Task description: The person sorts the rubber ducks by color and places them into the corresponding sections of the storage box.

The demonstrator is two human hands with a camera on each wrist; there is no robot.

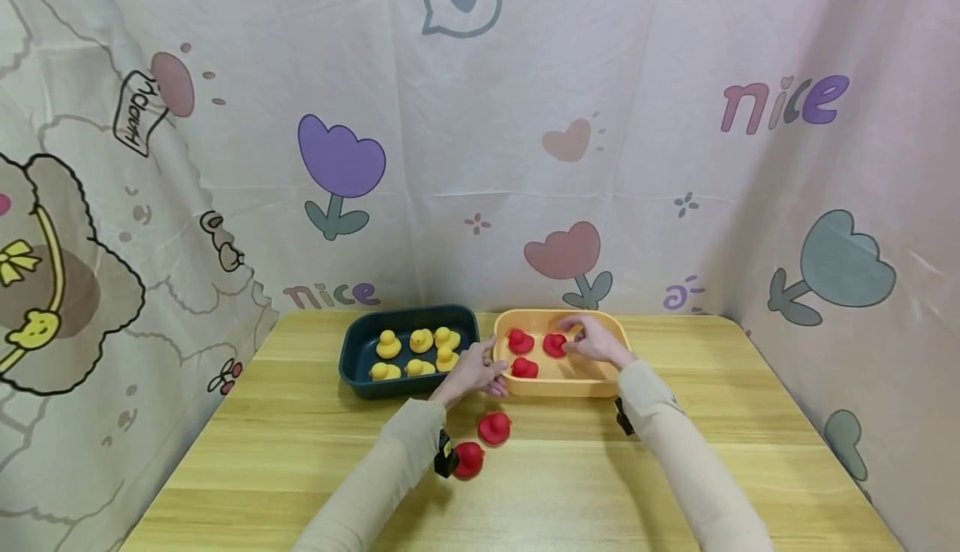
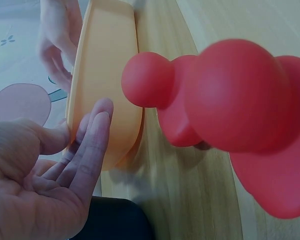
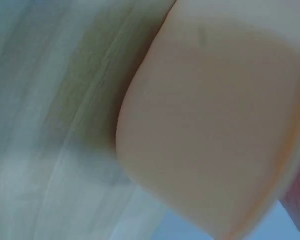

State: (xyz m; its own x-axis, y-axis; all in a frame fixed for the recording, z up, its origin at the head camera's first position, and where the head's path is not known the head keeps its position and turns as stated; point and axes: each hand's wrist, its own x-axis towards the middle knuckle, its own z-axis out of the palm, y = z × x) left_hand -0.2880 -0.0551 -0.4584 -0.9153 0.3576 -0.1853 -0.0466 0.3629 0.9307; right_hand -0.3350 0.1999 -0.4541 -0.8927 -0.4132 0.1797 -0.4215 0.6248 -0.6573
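Note:
My left hand (image 1: 474, 370) is at the near left corner of the orange tray (image 1: 570, 388). In the left wrist view its thumb lies at the rim and its fingers lie along the outer wall, gripping the edge. My right hand (image 1: 596, 339) reaches over the tray's right side, with thumb and fingertips around a red rubber duck (image 1: 553, 345) inside. Two more red ducks sit in the tray, one at the back left (image 1: 520, 341) and one at the front left (image 1: 524, 368). The right wrist view shows mostly the tray's outer wall (image 3: 205, 120); the right fingers are hidden there.
A dark blue tray (image 1: 348, 360) with several yellow rubber ducks (image 1: 388, 344) stands just left of the orange one. Two red ducks lie on the wooden table in front, one (image 1: 494, 428) nearer the trays, another (image 1: 469, 461) beside my left wrist. A printed curtain (image 1: 465, 118) hangs behind.

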